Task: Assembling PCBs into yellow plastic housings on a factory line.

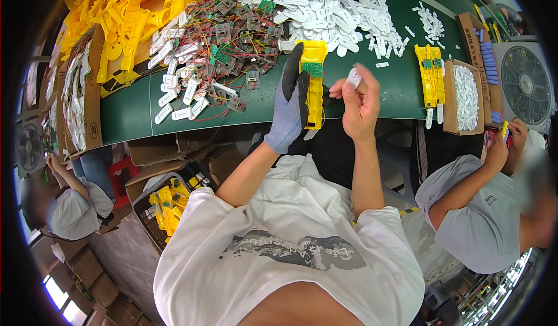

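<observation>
Where table edge (232, 122) nears, gloved left hand (290, 108) round yellow housing (314, 84).

I see a long yellow plastic housing (314, 87) held upright over the green table's near edge, a small green circuit board (312, 69) seated near its top, while a small white plastic button piece (353, 79) sits pinched just beside it, to its right.

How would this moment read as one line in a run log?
left hand: gloved, holds long yellow plastic housing with green circuit board | right hand: bare, pinches small white plastic piece | below: green table
</observation>
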Tool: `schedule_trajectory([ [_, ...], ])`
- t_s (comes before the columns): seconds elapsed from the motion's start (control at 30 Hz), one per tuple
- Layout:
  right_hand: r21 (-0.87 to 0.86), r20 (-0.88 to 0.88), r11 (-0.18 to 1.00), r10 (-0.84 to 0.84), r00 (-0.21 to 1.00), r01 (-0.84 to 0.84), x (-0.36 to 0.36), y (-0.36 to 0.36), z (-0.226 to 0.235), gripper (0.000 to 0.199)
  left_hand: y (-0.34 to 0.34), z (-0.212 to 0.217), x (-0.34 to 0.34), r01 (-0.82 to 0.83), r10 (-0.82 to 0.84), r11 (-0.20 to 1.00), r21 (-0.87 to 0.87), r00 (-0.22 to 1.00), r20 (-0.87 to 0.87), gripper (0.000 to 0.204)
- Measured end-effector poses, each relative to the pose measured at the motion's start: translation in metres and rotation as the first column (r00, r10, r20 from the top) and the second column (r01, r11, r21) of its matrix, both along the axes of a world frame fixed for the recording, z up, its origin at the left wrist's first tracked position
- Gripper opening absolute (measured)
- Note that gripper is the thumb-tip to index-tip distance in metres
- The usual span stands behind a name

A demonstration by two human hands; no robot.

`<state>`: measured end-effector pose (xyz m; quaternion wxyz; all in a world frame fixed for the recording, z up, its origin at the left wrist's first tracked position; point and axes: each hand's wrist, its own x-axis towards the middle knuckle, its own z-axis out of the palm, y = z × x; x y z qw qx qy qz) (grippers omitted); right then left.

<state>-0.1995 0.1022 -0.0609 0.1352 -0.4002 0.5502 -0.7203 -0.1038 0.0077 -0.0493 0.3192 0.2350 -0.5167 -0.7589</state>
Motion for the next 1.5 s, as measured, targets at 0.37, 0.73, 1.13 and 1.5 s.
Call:
schedule_trajectory([
  [0.37, 0.383, 0.187, 0.909, 0.099, 0.977, -0.166, -0.01, 0.006, 0.004, 0.017, -0.002, -0.015, -0.008, 0.006, -0.001, 0.997, -0.077, 0.998, 0.064, 0.028],
  [0.73, 0.641, -0.188, 0.767, 0.136, 0.973, 0.016, -0.021, 0.008, 0.019, 0.009, -0.003, -0.016, -0.007, 0.038, -0.036, 0.998, -0.043, 0.998, 0.042, 0.024],
  [1.13, 0.36, 0.382, 0.886, 0.145, 0.912, -0.292, -0.022, 0.001, 0.01, 0.006, 0.0, -0.017, -0.008, -0.027, 0.036, 0.99, -0.136, 0.997, 0.064, 0.02],
  [1.5, 0.54, 0.15, 0.803, 0.203, 0.968, -0.252, -0.021, 0.004, 0.013, 0.011, -0.007, -0.021, 0.0, 0.068, -0.059, 0.991, -0.114, 0.995, 0.082, 0.018],
])
